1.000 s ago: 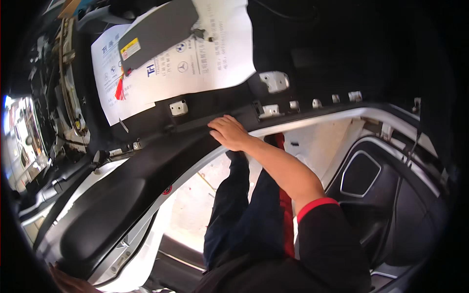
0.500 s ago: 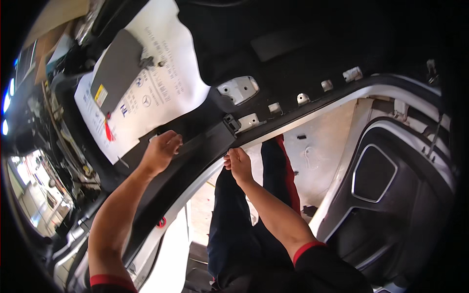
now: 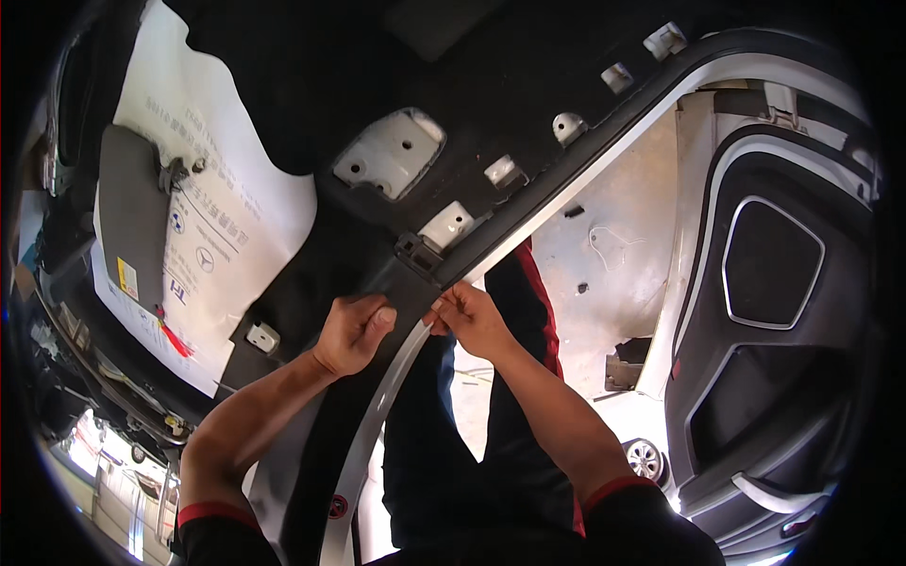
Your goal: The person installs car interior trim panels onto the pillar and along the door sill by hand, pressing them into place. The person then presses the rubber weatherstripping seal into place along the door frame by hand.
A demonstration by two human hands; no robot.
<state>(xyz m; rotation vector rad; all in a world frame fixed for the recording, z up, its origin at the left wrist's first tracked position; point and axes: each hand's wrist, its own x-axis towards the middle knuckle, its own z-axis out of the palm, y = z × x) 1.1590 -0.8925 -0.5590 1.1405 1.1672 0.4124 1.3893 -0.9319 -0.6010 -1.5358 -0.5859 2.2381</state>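
Observation:
A long black trim strip (image 3: 401,283) runs along the edge of a car's door opening. My left hand (image 3: 354,335) is closed over this strip with the thumb on top; some fingertips are hidden. Close by on the right, my right hand (image 3: 470,319) pinches the strip's outer edge, beside the pale door frame (image 3: 385,391). Just beyond both hands sits a small black clip (image 3: 416,253), next to a pale metal bracket (image 3: 445,226).
Several metal brackets line the opening, including a large plate (image 3: 392,151). Left lies a white paper sheet (image 3: 236,179) with a grey sun visor (image 3: 132,217) over it. An open door panel (image 3: 764,368) stands right. My legs (image 3: 514,377) show through the opening.
My left hand has moved right along the trim, closer to the right hand, uncovering a small bracket. The right hand stays at the edge. My view has shifted and turned.

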